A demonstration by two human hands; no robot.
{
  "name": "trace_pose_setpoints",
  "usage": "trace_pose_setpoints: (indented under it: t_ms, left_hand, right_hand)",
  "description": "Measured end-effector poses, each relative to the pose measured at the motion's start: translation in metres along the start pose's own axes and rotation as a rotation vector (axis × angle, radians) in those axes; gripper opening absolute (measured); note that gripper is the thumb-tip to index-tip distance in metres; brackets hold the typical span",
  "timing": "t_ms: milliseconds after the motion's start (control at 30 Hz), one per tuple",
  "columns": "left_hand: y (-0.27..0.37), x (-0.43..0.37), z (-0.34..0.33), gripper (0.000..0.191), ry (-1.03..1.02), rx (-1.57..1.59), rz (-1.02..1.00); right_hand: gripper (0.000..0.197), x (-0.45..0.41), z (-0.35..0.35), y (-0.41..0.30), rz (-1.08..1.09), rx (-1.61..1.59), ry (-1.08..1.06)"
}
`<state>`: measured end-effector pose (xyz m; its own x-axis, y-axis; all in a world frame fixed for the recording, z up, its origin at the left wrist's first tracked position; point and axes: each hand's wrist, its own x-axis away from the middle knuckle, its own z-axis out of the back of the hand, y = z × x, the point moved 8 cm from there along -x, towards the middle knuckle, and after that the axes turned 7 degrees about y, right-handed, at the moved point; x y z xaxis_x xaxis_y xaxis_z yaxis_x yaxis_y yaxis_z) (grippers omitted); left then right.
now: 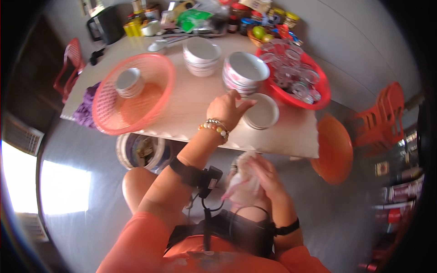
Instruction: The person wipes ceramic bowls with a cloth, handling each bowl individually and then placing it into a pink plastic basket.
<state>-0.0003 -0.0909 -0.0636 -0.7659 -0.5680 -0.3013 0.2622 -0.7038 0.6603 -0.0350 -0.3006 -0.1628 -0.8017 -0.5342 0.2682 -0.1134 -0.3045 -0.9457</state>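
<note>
My left hand (225,108), with a beaded bracelet at its wrist, reaches over the front part of the table. Its thumb and fingers are apart with nothing seen between them. The thumb overlaps the near rim of a low stack of white bowls (262,111); whether it touches is unclear. Just beyond the fingers stands a taller stack of floral-sided bowls (246,68), with another bowl stack (201,53) behind it to the left. Below the table edge, my right hand (266,174) holds a crumpled white and pink cloth (244,187) above my lap. Motion blurs the cloth.
A pink plastic basket (164,68) holds stacked small bowls (128,82). A red basin (324,92) full of drinking glasses (290,68) stands right. A bucket (121,153) sits under the table edge. An orange basin (333,150) and red plastic chairs (384,112) are at right.
</note>
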Motion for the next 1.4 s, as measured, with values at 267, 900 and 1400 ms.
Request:
trace_pose_setpoints:
  t_ms: [267, 900, 1400]
  left_hand:
    - [-0.127, -0.029, 0.197, 0.027, 0.612, -0.165, 0.055]
    - [-0.252, -0.072, 0.242, 0.031, 0.223, 0.123, 0.505]
    - [-0.042, 0.067, 0.126, 0.034, -0.247, 0.647, 0.253]
  right_hand:
    - [0.034, 0.016, 0.003, -0.023, -0.143, -0.352, 0.0]
    - [0.03, 0.028, -0.028, -0.044, -0.006, 0.168, -0.048]
    - [0.039, 0.016, -0.065, -0.135, 0.224, -0.588, 0.076]
